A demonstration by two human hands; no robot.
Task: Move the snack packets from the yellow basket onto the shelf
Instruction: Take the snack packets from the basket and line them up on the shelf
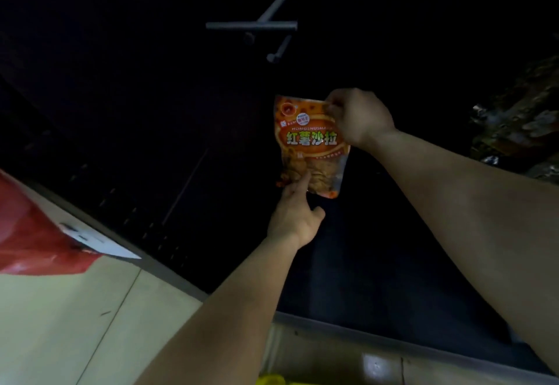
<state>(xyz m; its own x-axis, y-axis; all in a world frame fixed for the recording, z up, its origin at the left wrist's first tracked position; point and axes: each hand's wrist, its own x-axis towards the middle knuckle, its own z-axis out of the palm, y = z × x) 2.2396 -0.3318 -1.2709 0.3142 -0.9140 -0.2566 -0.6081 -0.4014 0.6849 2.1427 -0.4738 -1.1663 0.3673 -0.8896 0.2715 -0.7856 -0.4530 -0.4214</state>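
Note:
An orange snack packet (308,145) with green and white lettering stands upright inside the dark shelf (211,172). My right hand (360,118) pinches its top right corner. My left hand (295,215) holds the bottom left corner, with a finger stretched up against the packet's front. A sliver of the yellow basket (270,380) shows at the bottom edge, between my forearms.
Metal display hooks (257,26) stick out of the shelf's back panel above the packet. More packets (520,124) lie in the dark at the right. A red bag (33,242) and a white label sit at the left on the shelf edge. Pale floor tiles lie below.

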